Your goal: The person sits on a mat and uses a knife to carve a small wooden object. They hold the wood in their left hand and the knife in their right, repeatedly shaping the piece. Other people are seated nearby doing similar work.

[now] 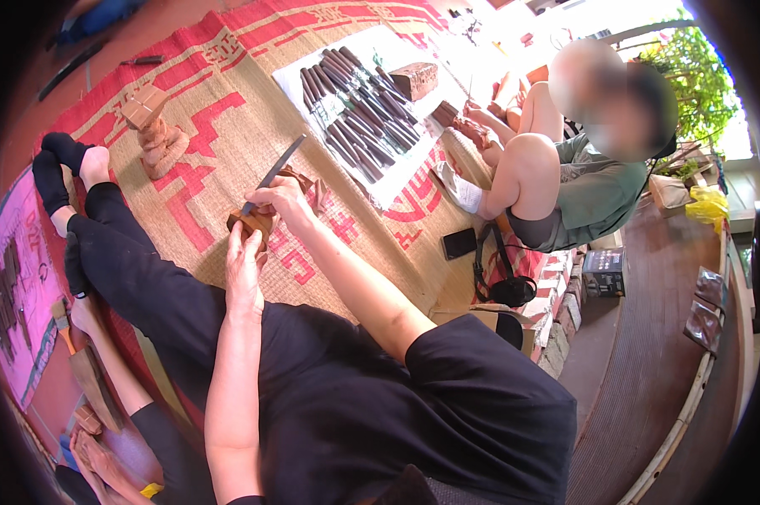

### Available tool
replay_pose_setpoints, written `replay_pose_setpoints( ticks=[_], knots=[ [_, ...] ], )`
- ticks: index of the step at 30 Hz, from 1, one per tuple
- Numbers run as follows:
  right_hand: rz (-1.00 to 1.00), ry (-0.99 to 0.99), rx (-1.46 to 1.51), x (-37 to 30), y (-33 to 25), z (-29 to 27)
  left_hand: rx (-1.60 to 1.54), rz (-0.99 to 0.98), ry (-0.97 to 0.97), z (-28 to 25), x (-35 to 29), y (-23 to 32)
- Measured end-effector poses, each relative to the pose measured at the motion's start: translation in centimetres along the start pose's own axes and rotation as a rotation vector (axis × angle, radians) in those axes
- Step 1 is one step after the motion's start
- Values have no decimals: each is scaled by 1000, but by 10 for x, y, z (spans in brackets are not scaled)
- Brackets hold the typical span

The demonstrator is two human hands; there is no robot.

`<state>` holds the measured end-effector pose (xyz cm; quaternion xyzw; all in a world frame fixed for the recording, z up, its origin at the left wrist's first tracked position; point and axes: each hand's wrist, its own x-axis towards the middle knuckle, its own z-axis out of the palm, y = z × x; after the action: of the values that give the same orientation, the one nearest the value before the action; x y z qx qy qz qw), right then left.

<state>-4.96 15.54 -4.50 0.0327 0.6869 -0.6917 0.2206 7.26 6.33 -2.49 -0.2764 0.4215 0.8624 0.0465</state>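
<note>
Left hand [245, 268]: grasping block [264, 225], left of frame centre. Right hand [284, 202]: closed around dark tool [285, 160], blade rising toward upper right; lower end at block, contact unclear. Mat [388, 261] beyond. Rows of handles [359, 114] on white cloth [386, 192], upper centre.

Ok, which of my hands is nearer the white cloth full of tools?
Right: your right hand is left of the white cloth; your left hand, at the brown block, is farther left.
</note>
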Motion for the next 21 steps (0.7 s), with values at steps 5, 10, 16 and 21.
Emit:
replay_pose_setpoints(
  ticks=[5, 10, 16, 21],
  knots=[
    [40, 1, -94, 1, -5, -6, -12, 7, 7, -3, 2, -4],
    [12, -47, 43, 3, 2, -2, -17, 3, 4, -2, 1, -2],
    [37, 8, -59, 5, -3, -3, -15, -3, 19, -2, 0, -2],
    [15, -54, 59, 5, 1, 0, -24, -10, -7, -2, 0, 0]
  ],
)
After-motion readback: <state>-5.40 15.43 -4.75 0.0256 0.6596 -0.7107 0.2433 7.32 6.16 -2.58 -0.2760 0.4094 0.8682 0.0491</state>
